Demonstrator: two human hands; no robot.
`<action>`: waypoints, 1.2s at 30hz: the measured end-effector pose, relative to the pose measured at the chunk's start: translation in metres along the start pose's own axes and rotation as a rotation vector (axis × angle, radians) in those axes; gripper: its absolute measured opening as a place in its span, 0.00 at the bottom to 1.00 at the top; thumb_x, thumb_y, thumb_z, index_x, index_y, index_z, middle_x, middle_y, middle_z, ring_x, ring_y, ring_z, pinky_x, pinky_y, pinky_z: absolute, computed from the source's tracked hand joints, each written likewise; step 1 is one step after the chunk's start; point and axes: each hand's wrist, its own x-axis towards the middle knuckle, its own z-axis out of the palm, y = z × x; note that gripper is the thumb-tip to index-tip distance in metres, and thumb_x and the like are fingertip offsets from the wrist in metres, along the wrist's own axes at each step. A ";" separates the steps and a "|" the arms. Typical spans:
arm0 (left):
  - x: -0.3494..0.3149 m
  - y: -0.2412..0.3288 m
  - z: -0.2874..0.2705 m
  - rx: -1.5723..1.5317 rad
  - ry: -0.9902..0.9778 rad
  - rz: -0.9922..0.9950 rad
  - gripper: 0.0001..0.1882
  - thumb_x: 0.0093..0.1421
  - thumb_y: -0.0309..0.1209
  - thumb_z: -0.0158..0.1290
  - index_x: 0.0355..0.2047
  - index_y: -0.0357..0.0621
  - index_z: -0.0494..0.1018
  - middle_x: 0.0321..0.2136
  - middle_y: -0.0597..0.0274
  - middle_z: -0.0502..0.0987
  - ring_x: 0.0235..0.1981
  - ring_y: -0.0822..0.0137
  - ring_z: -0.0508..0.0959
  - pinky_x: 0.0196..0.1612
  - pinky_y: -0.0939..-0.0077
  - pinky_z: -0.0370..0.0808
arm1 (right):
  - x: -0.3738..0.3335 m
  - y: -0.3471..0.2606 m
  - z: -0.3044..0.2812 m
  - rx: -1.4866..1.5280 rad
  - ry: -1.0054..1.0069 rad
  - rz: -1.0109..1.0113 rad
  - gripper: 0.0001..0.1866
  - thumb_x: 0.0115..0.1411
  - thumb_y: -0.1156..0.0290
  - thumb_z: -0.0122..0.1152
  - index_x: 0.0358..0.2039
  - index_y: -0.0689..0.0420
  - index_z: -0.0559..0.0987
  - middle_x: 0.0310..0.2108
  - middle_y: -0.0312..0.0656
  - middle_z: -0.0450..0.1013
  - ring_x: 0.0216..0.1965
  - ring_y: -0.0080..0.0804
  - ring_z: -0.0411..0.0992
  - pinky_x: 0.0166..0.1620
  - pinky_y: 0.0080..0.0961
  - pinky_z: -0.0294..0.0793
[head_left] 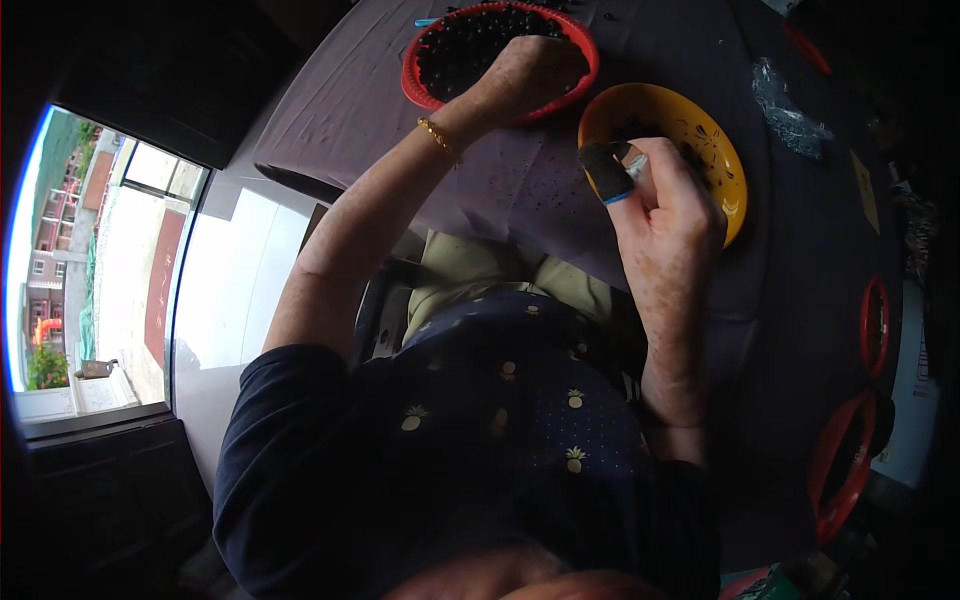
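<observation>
My left hand [530,75] reaches into a red basket [408,75] on the near side of the table. Small round black fruits or nuts [465,45] fill the basket; their exact kind does not show. Shadow hides the fingertips of this hand. My right hand [675,200] is closed above the near edge of a yellow bowl [735,160]. A dark cover with a blue rim [607,172] sits over its thumb. Something small and pale shows between thumb and fingers, too unclear to name. Dark bits lie inside the bowl.
A dark purplish cloth [520,175] covers the table, with dark crumbs scattered between basket and bowl. Crumpled clear plastic [788,110] lies beyond the bowl, near a yellowish card [864,190]. Red-rimmed containers [845,465] stand at the right edge. A bright doorway [110,270] is at left.
</observation>
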 end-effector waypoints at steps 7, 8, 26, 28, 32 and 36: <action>-0.008 -0.101 0.029 -0.152 -0.041 -0.062 0.12 0.54 0.29 0.49 0.39 0.46 0.75 0.36 0.55 0.75 0.41 0.53 0.75 0.45 0.62 0.72 | -0.002 -0.001 0.005 0.032 -0.046 0.007 0.10 0.47 0.79 0.62 0.31 0.60 0.74 0.21 0.38 0.70 0.21 0.28 0.70 0.26 0.23 0.70; -0.007 -0.104 0.033 -0.232 -0.060 -0.031 0.12 0.54 0.28 0.49 0.39 0.46 0.75 0.39 0.56 0.74 0.43 0.53 0.74 0.46 0.62 0.71 | -0.002 -0.002 0.005 0.048 -0.060 0.039 0.09 0.51 0.73 0.64 0.31 0.61 0.74 0.21 0.38 0.70 0.22 0.27 0.69 0.27 0.23 0.69; -0.042 -0.034 -0.025 -1.427 0.137 -0.365 0.15 0.61 0.30 0.49 0.46 0.34 0.70 0.42 0.57 0.75 0.43 0.64 0.77 0.50 0.71 0.74 | 0.002 0.007 0.015 0.027 -0.068 0.000 0.12 0.43 0.83 0.60 0.30 0.58 0.73 0.19 0.37 0.69 0.19 0.30 0.71 0.24 0.25 0.71; -0.055 -0.003 -0.040 -1.503 0.253 -0.417 0.13 0.61 0.29 0.50 0.44 0.35 0.72 0.36 0.60 0.77 0.40 0.66 0.78 0.46 0.76 0.76 | 0.002 0.009 0.020 0.039 -0.069 -0.008 0.12 0.43 0.83 0.60 0.30 0.59 0.73 0.19 0.37 0.69 0.20 0.31 0.72 0.24 0.25 0.72; -0.079 0.026 -0.051 -1.556 0.292 -0.341 0.15 0.62 0.30 0.49 0.46 0.35 0.71 0.39 0.60 0.76 0.40 0.70 0.77 0.48 0.75 0.74 | 0.000 0.007 0.024 0.029 -0.108 0.012 0.13 0.42 0.84 0.59 0.31 0.60 0.73 0.21 0.39 0.71 0.22 0.34 0.73 0.26 0.27 0.73; -0.092 0.042 -0.057 -1.589 0.262 -0.314 0.16 0.63 0.32 0.47 0.47 0.35 0.71 0.40 0.59 0.75 0.38 0.71 0.76 0.47 0.76 0.73 | -0.002 0.009 0.027 0.030 -0.124 0.022 0.13 0.43 0.84 0.59 0.32 0.60 0.74 0.22 0.41 0.72 0.23 0.36 0.74 0.28 0.28 0.74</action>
